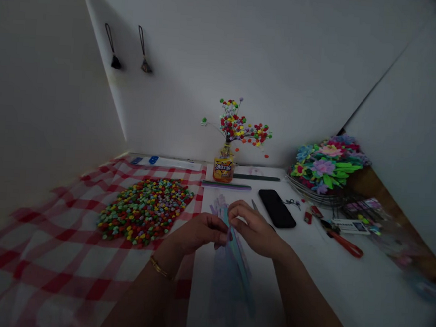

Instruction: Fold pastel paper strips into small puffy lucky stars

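My left hand (202,233) and my right hand (254,230) meet over the white sheet in front of me, fingers pinched close together. Between their fingertips is a thin lilac paper strip (229,234), partly hidden by the fingers. Beneath both hands lies a bundle of long pastel blue and lilac paper strips (245,285), whose far ends fan out beyond my fingers. To the left of my left hand, a wide pile of small colourful folded paper stars (147,208) spreads over the checked cloth.
A yellow jar (223,170) with bead-like stems stands by the wall. Right of my hands lie a black phone (276,208) and an orange-handled tool (347,244). A wire basket of fuzzy flowers (326,166) sits back right. Red-and-white checked cloth (56,284) covers the left side.
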A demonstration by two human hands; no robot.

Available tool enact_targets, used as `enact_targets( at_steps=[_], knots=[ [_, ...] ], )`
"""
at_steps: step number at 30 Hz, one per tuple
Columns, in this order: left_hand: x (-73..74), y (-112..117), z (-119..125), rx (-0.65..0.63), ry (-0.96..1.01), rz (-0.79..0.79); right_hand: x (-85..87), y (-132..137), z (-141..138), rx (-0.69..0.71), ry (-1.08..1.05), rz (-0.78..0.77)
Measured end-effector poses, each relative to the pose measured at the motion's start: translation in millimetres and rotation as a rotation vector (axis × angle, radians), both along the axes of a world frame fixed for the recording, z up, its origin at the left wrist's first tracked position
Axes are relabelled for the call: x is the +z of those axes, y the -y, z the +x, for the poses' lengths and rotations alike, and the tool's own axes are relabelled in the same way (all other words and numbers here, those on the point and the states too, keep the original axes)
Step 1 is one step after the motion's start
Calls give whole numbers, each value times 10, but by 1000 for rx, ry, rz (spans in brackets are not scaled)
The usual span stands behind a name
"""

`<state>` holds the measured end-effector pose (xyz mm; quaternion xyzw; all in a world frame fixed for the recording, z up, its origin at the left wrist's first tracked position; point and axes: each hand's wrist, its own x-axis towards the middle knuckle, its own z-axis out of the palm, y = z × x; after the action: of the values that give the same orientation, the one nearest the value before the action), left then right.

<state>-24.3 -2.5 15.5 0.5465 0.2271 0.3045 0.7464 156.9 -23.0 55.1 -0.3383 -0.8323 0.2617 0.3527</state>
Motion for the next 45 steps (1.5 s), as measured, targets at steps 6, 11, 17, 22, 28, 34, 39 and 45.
enact_targets(
  at_steps=[6, 11, 17, 22, 28, 34, 39, 45],
  knots=[
    [25, 24, 21, -30, 12, 25, -96, -77, 8, -15, -175, -260],
    [25, 47, 43, -30, 83, -25, -141, -75, 19, 135, -334, -571],
    [-22, 41, 36, -1, 144, -57, -124, -62, -12, 7, -403, -437],
    [-24, 49, 41, 1, 166, -68, -97, -36, -29, 54, -415, -549],
    [-48, 54, 61, 21, 223, -75, -88, -21, -60, -6, -444, -484],
    [-13, 49, 110, 85, 305, -33, -120, -43, -102, -99, -579, -522],
    [14, 44, 174, 320, 229, 143, -134, -78, -94, -209, -606, -503],
    [-41, 70, 247, 683, 5, 485, -173, -91, -125, -251, -613, -505]
  ],
)
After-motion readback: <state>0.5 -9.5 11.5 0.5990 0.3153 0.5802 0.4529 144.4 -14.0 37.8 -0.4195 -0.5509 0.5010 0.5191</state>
